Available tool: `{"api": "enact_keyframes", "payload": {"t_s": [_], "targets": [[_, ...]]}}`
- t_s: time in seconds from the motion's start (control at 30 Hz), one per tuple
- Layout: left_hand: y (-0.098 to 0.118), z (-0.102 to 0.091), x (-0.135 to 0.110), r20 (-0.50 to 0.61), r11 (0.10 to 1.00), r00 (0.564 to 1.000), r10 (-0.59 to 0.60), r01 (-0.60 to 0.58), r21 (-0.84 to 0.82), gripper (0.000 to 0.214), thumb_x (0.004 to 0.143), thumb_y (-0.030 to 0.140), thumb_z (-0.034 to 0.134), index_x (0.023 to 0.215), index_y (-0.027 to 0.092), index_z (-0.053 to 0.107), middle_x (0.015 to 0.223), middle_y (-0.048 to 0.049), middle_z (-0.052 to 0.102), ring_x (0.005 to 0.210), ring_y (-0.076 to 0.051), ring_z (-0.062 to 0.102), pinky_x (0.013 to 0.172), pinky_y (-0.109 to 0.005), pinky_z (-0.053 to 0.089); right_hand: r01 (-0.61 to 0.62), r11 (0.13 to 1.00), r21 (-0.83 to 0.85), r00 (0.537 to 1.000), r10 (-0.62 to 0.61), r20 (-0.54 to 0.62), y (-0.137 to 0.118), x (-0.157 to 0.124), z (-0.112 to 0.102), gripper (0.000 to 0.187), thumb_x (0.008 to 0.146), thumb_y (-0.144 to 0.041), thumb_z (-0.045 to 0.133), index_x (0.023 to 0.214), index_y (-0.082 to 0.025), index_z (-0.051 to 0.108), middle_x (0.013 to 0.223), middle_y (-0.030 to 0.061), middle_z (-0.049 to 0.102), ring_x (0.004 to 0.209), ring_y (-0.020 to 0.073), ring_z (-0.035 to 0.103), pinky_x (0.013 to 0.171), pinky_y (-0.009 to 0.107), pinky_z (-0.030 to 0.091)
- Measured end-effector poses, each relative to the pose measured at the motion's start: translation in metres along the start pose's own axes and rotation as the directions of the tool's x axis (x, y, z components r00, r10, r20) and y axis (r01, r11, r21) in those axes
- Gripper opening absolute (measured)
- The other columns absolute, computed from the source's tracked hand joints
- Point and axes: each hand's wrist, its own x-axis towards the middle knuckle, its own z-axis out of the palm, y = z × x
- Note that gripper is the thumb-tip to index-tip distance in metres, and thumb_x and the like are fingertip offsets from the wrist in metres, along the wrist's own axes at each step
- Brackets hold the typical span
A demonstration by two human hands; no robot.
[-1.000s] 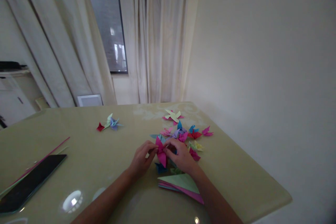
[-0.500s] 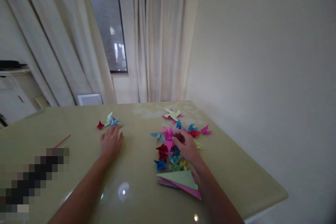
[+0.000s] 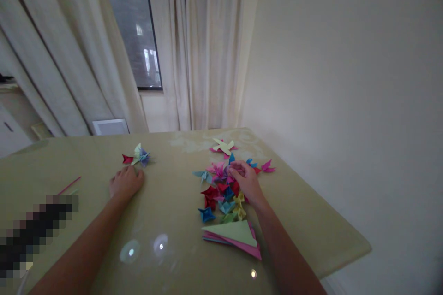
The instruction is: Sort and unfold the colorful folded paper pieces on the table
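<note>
My right hand (image 3: 246,180) is over the pile of folded paper, thumb and fingers pinched at a purple origami flower (image 3: 227,173). Right beside it lies a bright pink origami flower (image 3: 218,172). Below the hand are red (image 3: 209,196), blue (image 3: 206,214), teal (image 3: 226,207) and yellow (image 3: 239,206) origami pieces, bunched together. My left hand (image 3: 126,181) rests palm down on the table with nothing in it. Just beyond its fingers sit a small red origami piece (image 3: 128,159) and a pale green and lavender origami flower (image 3: 141,155).
A stack of folded paper triangles (image 3: 231,235) lies near me. Pale green and pink crossed pieces (image 3: 223,146) lie at the back, a magenta piece (image 3: 267,166) to the right. A thin pink stick (image 3: 69,185) is at left. The wall (image 3: 328,101) runs along the table's right side.
The bright pink flower, earlier at my right fingertips, now lies in the pile, and the fingers are at the purple one. My left hand has drawn back left from the lavender flower.
</note>
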Motion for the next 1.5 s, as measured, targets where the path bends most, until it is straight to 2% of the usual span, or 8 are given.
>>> {"api": "enact_keyframes", "payload": {"t_s": [0.23, 0.47, 0.67, 0.8, 1.0, 1.3, 1.43, 1.5], "targets": [[0.007, -0.005, -0.007, -0.132, 0.999, 0.991, -0.022, 0.018, -0.036, 0.058, 0.096, 0.041, 0.046, 0.140, 0.005, 0.054, 0.149, -0.0318, 0.048, 0.136, -0.048, 0.049, 0.107, -0.062, 0.042, -0.001, 1.000, -0.004, 1.000, 0.001, 0.014, -0.011, -0.011, 0.004, 0.032, 0.082, -0.046, 0.076, 0.100, -0.019, 0.072, 0.095, 0.0082, 0.078, 0.086, 0.0250, 0.076, 0.082, 0.039, 0.062], [-0.010, 0.008, 0.022, -0.203, 0.992, 0.979, 0.008, -0.033, -0.118, 0.078, 0.094, 0.050, 0.045, 0.158, 0.008, 0.035, 0.166, -0.0278, 0.032, 0.151, -0.045, 0.033, 0.119, -0.064, 0.028, 0.018, 1.000, 0.018, 1.000, -0.018, 0.016, -0.022, -0.019, 0.011, 0.028, 0.085, -0.046, 0.076, 0.093, -0.019, 0.073, 0.084, 0.0051, 0.075, 0.072, 0.0211, 0.072, 0.069, 0.033, 0.058], [-0.023, 0.014, 0.041, -0.023, 0.996, 1.000, 0.003, -0.005, -0.091, 0.066, 0.096, 0.056, 0.044, 0.140, 0.008, 0.053, 0.141, -0.0293, 0.060, 0.130, -0.049, 0.057, 0.107, -0.066, 0.042, 0.038, 0.998, -0.042, 0.999, -0.038, 0.004, -0.020, -0.020, 0.012, 0.027, 0.088, -0.046, 0.074, 0.092, -0.020, 0.073, 0.079, 0.0036, 0.073, 0.067, 0.0187, 0.067, 0.065, 0.030, 0.054], [-0.028, 0.012, 0.038, -0.036, 0.993, 0.999, 0.004, -0.008, -0.120, 0.056, 0.097, 0.049, 0.051, 0.136, 0.010, 0.052, 0.136, -0.0274, 0.064, 0.124, -0.045, 0.063, 0.100, -0.057, 0.050, 0.034, 0.997, -0.067, 0.999, -0.033, 0.014, -0.018, -0.019, 0.014, 0.025, 0.089, -0.044, 0.073, 0.093, -0.020, 0.073, 0.084, 0.0046, 0.074, 0.069, 0.0190, 0.067, 0.066, 0.030, 0.054], [-0.033, 0.014, 0.028, -0.076, 0.979, 0.997, 0.021, -0.036, -0.198, 0.062, 0.097, 0.045, 0.050, 0.147, 0.010, 0.036, 0.127, -0.0215, 0.071, 0.121, -0.040, 0.067, 0.095, -0.049, 0.054, 0.096, 0.979, -0.179, 0.995, -0.091, 0.038, -0.018, -0.023, 0.014, 0.021, 0.092, -0.040, 0.068, 0.096, -0.020, 0.074, 0.082, 0.0043, 0.073, 0.071, 0.0202, 0.067, 0.066, 0.031, 0.052], [-0.039, 0.021, 0.003, -0.264, 0.859, 0.950, 0.169, -0.273, -0.433, 0.054, 0.095, 0.049, 0.043, 0.137, 0.016, 0.047, 0.116, -0.0185, 0.076, 0.107, -0.036, 0.074, 0.091, -0.049, 0.058, 0.107, 0.976, -0.192, 0.993, -0.097, 0.062, -0.018, -0.023, 0.018, 0.021, 0.091, -0.040, 0.067, 0.096, -0.020, 0.074, 0.081, 0.0037, 0.073, 0.070, 0.0203, 0.066, 0.066, 0.031, 0.052], [-0.015, 0.020, -0.012, -0.357, 0.780, 0.900, 0.250, -0.406, -0.476, 0.048, 0.100, 0.052, 0.041, 0.135, 0.020, 0.052, 0.119, -0.0162, 0.074, 0.098, -0.032, 0.075, 0.086, -0.048, 0.062, 0.119, 0.971, -0.209, 0.992, -0.107, 0.071, -0.018, -0.024, 0.019, 0.020, 0.092, -0.040, 0.067, 0.096, -0.021, 0.074, 0.083, 0.0040, 0.074, 0.072, 0.0206, 0.067, 0.067, 0.031, 0.052], [0.009, 0.020, -0.024, -0.438, 0.701, 0.837, 0.329, -0.527, -0.481, 0.045, 0.102, 0.049, 0.043, 0.135, 0.020, 0.052, 0.123, -0.0155, 0.072, 0.103, -0.030, 0.074, 0.090, -0.047, 0.062, 0.119, 0.971, -0.209, 0.991, -0.102, 0.091, -0.019, -0.025, 0.019, 0.020, 0.092, -0.039, 0.067, 0.094, -0.021, 0.074, 0.084, 0.0043, 0.074, 0.073, 0.0202, 0.067, 0.067, 0.031, 0.052]]}}
